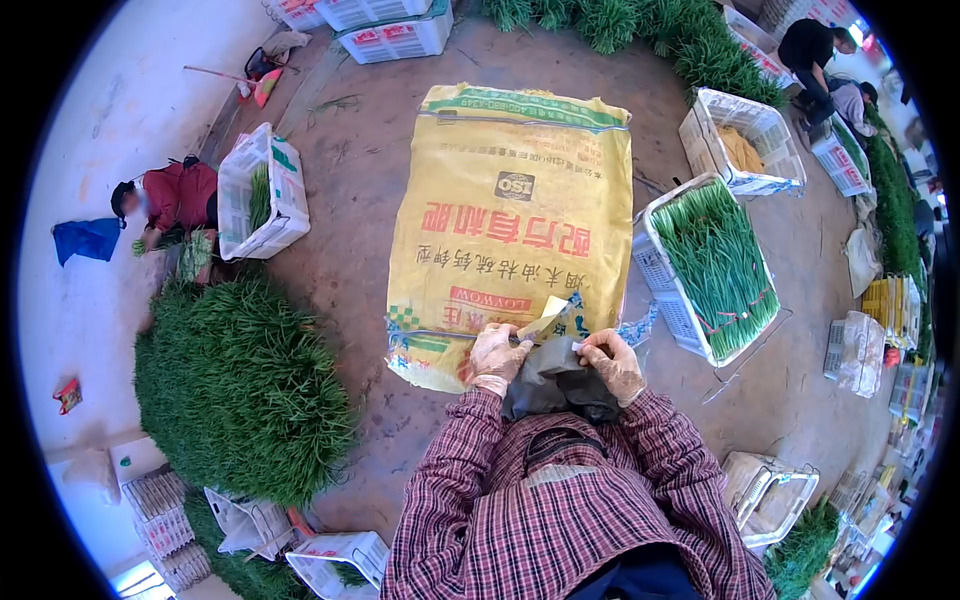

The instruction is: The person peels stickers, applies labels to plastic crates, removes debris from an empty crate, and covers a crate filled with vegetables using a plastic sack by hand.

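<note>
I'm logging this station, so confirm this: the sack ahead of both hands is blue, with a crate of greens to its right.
Not quite: the head view shows the sack is yellow, not blue. It does lie ahead of the left hand and right hand, with a crate of greens to its right.

Dark grey sheet (563, 358), thin, crumpled, flatter grey patch on top, blacker folds below; bunched between left fingers (508, 345) and right fingers (598, 347), edge pinched by right. Pale yellowish strip (545, 316), narrow, slanting up and away from left fingers, over near end of sack. Yellow sack (470, 200): flat, wrinkled, red/black print, green band at far end, material unclear.
</note>
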Action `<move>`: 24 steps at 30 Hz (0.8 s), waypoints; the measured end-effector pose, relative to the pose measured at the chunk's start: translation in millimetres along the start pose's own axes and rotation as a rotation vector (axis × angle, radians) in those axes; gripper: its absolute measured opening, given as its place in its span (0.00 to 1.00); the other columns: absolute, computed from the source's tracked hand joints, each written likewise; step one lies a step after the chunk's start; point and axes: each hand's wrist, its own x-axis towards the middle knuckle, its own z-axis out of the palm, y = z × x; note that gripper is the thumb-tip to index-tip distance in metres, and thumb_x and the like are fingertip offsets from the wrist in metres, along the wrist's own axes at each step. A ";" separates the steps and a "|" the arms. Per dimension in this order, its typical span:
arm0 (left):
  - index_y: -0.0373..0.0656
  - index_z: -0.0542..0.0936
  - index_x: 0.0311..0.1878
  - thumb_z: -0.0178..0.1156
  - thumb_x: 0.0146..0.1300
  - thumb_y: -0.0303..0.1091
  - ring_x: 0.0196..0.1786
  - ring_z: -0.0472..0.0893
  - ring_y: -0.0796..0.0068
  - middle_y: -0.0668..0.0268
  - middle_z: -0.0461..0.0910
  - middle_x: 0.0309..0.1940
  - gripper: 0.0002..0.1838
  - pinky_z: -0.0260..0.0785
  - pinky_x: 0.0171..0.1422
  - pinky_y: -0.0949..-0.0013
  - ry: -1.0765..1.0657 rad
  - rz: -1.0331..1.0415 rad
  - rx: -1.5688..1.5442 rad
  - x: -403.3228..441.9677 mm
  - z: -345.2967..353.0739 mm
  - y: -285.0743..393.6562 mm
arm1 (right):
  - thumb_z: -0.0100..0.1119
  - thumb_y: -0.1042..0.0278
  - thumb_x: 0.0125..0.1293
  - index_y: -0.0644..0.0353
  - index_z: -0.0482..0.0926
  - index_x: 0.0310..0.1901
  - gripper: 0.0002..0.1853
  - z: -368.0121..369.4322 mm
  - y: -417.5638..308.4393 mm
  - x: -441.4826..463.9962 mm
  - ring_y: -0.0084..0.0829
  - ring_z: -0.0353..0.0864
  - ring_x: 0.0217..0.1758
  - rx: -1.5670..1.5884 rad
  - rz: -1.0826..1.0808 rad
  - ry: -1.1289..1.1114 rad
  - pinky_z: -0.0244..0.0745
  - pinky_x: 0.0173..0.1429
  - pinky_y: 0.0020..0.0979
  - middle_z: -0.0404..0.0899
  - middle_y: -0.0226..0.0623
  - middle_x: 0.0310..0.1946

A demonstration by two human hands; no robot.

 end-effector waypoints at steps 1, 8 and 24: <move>0.38 0.82 0.44 0.70 0.55 0.47 0.57 0.76 0.55 0.53 0.79 0.48 0.22 0.68 0.62 0.58 -0.062 0.003 0.013 1.7 -0.1 1.5 | 0.59 0.73 0.70 0.63 0.76 0.45 0.06 -0.4 -0.9 -0.8 0.19 0.78 0.38 0.002 -0.001 0.007 0.76 0.46 0.22 0.81 0.31 0.37; 0.42 0.80 0.36 0.70 0.59 0.38 0.30 0.78 0.78 0.71 0.79 0.28 0.11 0.70 0.36 0.74 0.051 -0.076 -0.864 -5.1 -32.0 26.8 | 0.62 0.71 0.68 0.62 0.79 0.44 0.07 -4.5 -37.6 -3.1 0.18 0.76 0.37 -0.148 -0.102 0.080 0.73 0.44 0.21 0.79 0.28 0.35; 0.39 0.77 0.42 0.65 0.62 0.35 0.41 0.76 0.80 0.67 0.79 0.38 0.12 0.68 0.50 0.74 -0.499 0.009 -1.262 -32.3 -123.9 79.9 | 0.62 0.75 0.66 0.59 0.77 0.42 0.05 28.7 -161.7 11.1 0.38 0.83 0.47 -0.378 -0.711 -0.127 0.77 0.52 0.35 0.83 0.42 0.44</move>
